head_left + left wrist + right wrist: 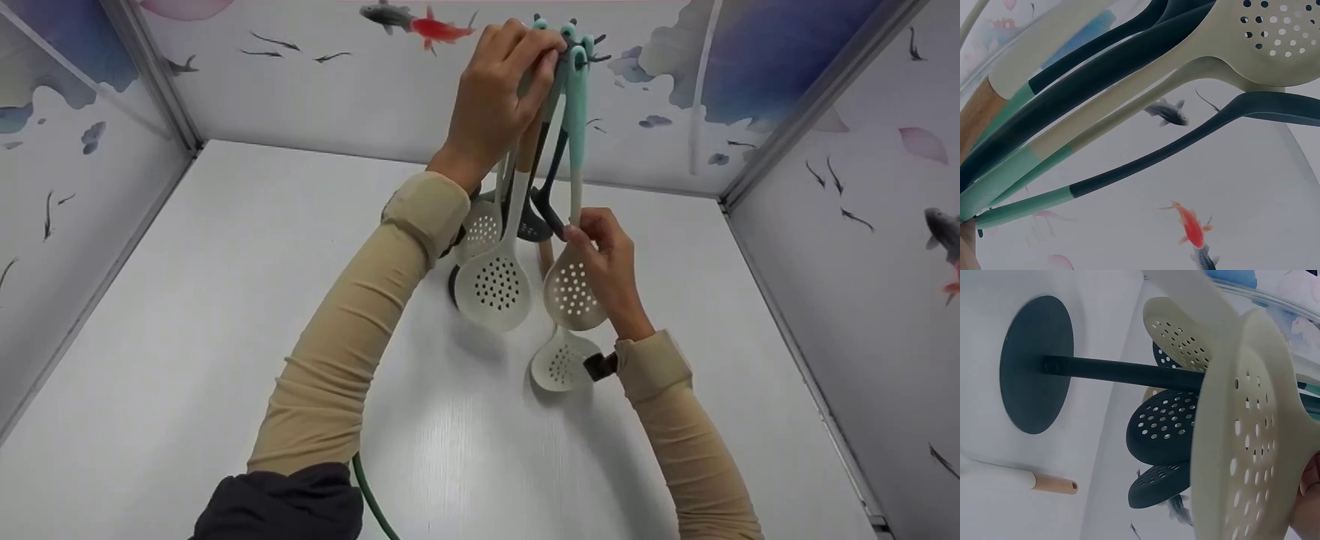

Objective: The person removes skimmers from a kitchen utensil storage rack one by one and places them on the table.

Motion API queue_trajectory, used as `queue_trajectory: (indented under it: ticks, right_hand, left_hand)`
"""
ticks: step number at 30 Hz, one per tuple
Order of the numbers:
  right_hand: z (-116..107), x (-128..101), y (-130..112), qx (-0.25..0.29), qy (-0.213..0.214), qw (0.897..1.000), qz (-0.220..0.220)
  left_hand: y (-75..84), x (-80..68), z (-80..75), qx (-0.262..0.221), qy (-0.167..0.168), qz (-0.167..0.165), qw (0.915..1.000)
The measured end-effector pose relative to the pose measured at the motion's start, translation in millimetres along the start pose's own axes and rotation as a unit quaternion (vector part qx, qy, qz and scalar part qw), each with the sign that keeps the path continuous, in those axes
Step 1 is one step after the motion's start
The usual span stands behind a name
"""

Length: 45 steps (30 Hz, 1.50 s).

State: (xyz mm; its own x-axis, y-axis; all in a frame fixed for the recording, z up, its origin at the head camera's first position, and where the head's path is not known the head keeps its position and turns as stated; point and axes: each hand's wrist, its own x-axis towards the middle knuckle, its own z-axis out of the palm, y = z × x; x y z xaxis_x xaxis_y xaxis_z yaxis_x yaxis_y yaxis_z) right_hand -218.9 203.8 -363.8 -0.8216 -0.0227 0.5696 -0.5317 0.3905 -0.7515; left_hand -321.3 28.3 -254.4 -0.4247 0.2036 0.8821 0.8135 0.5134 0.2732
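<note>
Skimmer [574, 289]: hanging from the rack top, cream perforated bowl low at 5 o'clock of the stand.
Right hand [611, 270]: fingers curling round the skimmer's bowl edge and neck, gripping it.
Left hand [499, 90]: fingers pinching the mint handle tops [576, 67] at 12 o'clock.
Stand base [1036, 363]: sitting on the white surface [225, 315].
Spare skimmer [559, 364]: lying on the surface at 6 o'clock.

Several long utensil handles [1100, 73] fan out from the lower left, their ends mint green, their shafts cream or dark. A cream perforated skimmer head [1275, 34] fills the upper right. Behind them, the wall shows a painted red fish [1192, 228] and a dark fish [1168, 112].
</note>
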Motion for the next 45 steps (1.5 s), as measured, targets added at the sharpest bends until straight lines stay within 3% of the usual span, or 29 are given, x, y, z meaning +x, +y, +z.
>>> queue_trajectory:
  ticks: [9,20,27,31,39,45]
  right_hand:
    - [-2,-2,0,0.037,-0.015,0.999,0.009]
    - [-1,-13,-18,0.068,-0.022,0.997,0.033]
    - [-5,-14,-7,0.059,0.025,0.998,0.001]
    - [-12,-12,-7,0.053,0.048,0.997,0.006]
    - [-31,-21,24,0.047,0.075,0.994,0.067]
    - [-50,-30,60,-0.015,0.076,0.982,0.174]
  left_hand:
    - [-1.4,-0.6,-1.3,0.005,0.001,-0.003,1.0000]
    - [-1.9,-1.0,-1.5,0.001,0.006,0.001,1.0000]
    - [-1.0,-0.9,-2.2,-0.004,0.005,0.004,1.0000]
    - [-1.3,-0.9,-2.8,-0.006,0.007,-0.002,1.0000]
    - [-0.1,-0.7,-0.7,0.000,0.003,-0.002,1.0000]
    - [1.1,0.8,-0.1,-0.001,0.001,-0.002,1.0000]
